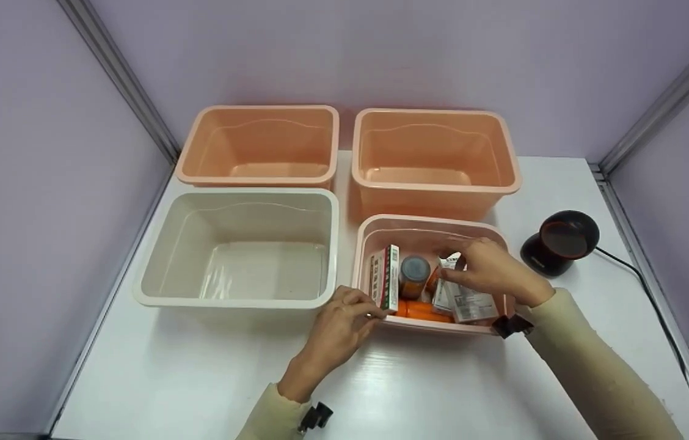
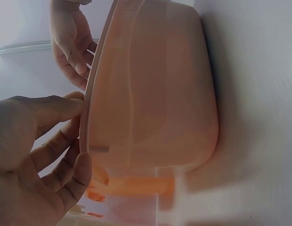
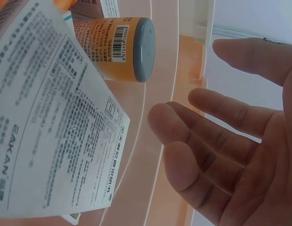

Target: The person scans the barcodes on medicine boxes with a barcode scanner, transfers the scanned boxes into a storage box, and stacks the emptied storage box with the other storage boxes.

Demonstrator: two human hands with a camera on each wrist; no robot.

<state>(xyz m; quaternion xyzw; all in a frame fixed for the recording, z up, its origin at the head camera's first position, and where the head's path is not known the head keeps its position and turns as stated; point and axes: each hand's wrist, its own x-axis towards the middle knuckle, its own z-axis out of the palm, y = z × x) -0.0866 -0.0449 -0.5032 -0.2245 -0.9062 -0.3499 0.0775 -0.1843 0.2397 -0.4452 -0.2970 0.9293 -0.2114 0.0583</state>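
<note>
The small pink bin (image 1: 430,221) holds several packages: a white box (image 1: 391,278) with green and red edging, a jar (image 1: 414,275) with a grey lid, an orange cylindrical item (image 1: 421,310), and white printed packets (image 1: 471,305). My left hand (image 1: 339,324) grips this bin's rim at its near left corner, thumb and fingertips against the edge in the left wrist view. Over the bin's right side hovers my right hand (image 1: 488,269), fingers spread and slightly bent. The right wrist view shows nothing between those fingers, with a printed white sheet or packet (image 3: 61,117) and the jar (image 3: 113,49) nearby.
Left of the pink bin stands a white bin (image 1: 237,304). Two larger peach bins, the left one (image 1: 259,180) and the right one (image 1: 433,198), line the back wall. A black scanner-like device (image 1: 561,241) with a cable sits at the right.
</note>
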